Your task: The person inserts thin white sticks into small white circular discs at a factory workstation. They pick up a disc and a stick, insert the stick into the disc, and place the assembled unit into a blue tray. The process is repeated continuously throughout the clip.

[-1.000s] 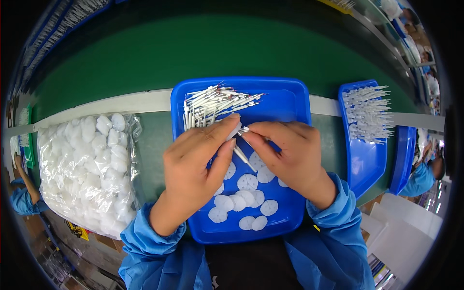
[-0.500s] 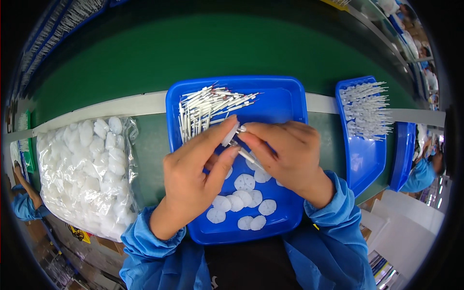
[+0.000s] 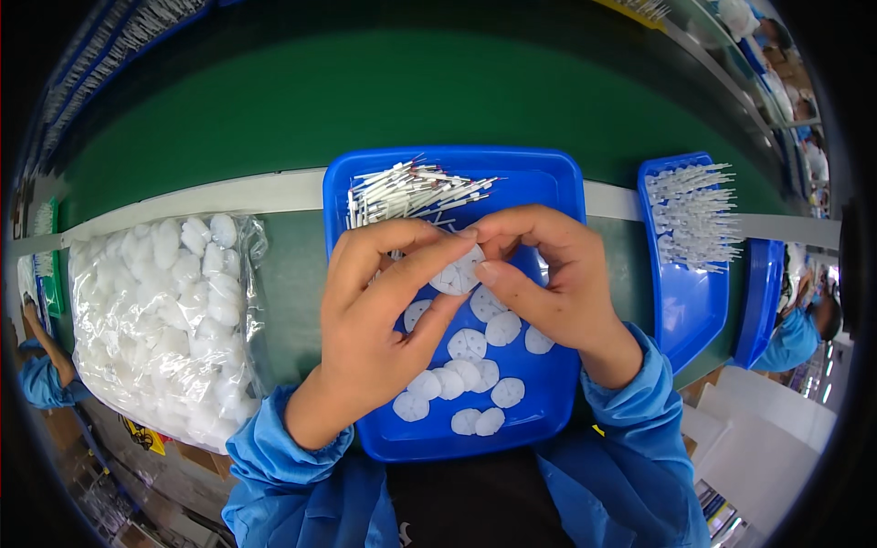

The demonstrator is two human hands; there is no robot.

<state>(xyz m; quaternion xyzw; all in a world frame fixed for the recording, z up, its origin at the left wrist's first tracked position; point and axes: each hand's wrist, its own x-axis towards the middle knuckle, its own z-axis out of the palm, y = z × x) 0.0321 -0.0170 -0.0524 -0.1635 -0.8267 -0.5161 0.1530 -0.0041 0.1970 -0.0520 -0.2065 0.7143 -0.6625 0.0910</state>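
Note:
A round white disc (image 3: pixel 454 275) with small holes is held face-up over the blue tray (image 3: pixel 475 443). My left hand (image 3: pixel 370 306) is closed on it, index finger and thumb at its left and lower edges. The thumb and index finger of my right hand (image 3: pixel 557 288) pinch its right and upper edge. A pale sliver shows behind the right fingers; what it belongs to is hidden. Below my hands several loose white discs (image 3: pixel 468 345) lie in the tray. A heap of thin white sticks (image 3: pixel 411 190) with dark tips fills its far left corner.
A clear plastic bag (image 3: pixel 164 320) packed with white discs lies to the left. On the right, another blue tray (image 3: pixel 685 315) holds rows of white sticks (image 3: pixel 692 215), with a further blue tray (image 3: pixel 760 306) beside it. Beyond runs a green work surface (image 3: pixel 411 100). Other people's blue sleeves show at both sides.
The disc, edge-on before, now faces up. My right fingers have shifted onto its rim, and the white stick that showed under my right hand is out of sight.

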